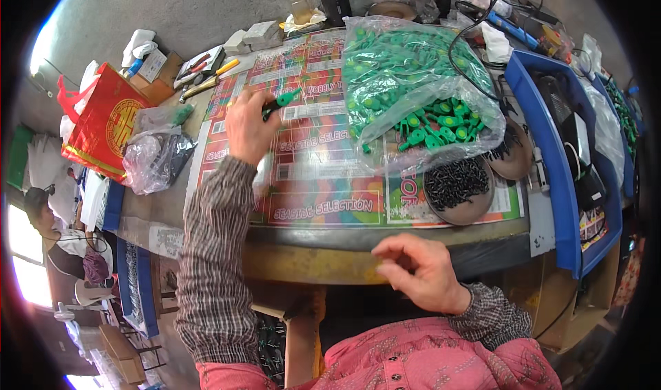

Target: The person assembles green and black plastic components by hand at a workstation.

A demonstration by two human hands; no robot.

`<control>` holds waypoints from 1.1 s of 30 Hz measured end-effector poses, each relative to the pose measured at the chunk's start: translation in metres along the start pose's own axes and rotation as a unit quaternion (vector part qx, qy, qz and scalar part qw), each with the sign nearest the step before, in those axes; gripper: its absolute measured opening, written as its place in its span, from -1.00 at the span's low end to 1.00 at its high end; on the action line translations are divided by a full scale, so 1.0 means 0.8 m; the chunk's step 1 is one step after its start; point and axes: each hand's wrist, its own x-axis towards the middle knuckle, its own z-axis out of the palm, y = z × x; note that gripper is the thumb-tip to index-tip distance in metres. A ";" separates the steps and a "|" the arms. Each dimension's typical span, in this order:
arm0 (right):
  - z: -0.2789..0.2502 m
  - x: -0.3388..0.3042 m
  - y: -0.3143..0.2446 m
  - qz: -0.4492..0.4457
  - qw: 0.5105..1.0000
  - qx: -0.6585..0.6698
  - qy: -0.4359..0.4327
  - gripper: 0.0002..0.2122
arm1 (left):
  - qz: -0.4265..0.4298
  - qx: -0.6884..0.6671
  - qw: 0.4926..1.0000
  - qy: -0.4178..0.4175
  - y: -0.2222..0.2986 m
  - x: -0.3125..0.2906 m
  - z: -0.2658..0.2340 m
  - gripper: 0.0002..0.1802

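Over the left part of the table, my left hand (251, 125) is closed around a small green plastic piece with a black part (285, 99); its round green end sticks out past my fingers. My right hand (423, 273) hovers at the table's front edge, its fingers loosely curled. A gap shows between thumb and forefinger, with nothing visible in it. A clear plastic bag (406, 59) lies ahead, full of green pieces with round ends. Loose green pieces (444, 125) spill at its open mouth. A round dish (465, 214) of small black parts sits before the bag.
Colourful printed sheets (323, 207) cover the tabletop. A second brown dish (515, 159) stands beside the bag, and a blue tray (568, 204) lies at right. Leftward are a red bag (103, 125), a crumpled plastic bag (155, 159) and a hammer (200, 88). A cable (458, 39) crosses the large bag.
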 end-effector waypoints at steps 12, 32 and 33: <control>-0.015 0.010 0.011 -0.108 0.992 -0.048 -0.039 -0.79 | -0.010 0.096 0.992 -0.079 -0.064 0.140 0.134 -0.71; -0.011 0.011 0.013 -0.157 0.981 -0.094 -0.059 -0.82 | 0.056 0.029 0.998 -0.030 -0.053 0.042 0.021 -0.68; -0.010 0.012 0.012 -0.150 0.981 -0.111 -0.060 -0.83 | 0.065 0.014 0.997 -0.035 -0.041 0.014 0.000 -0.70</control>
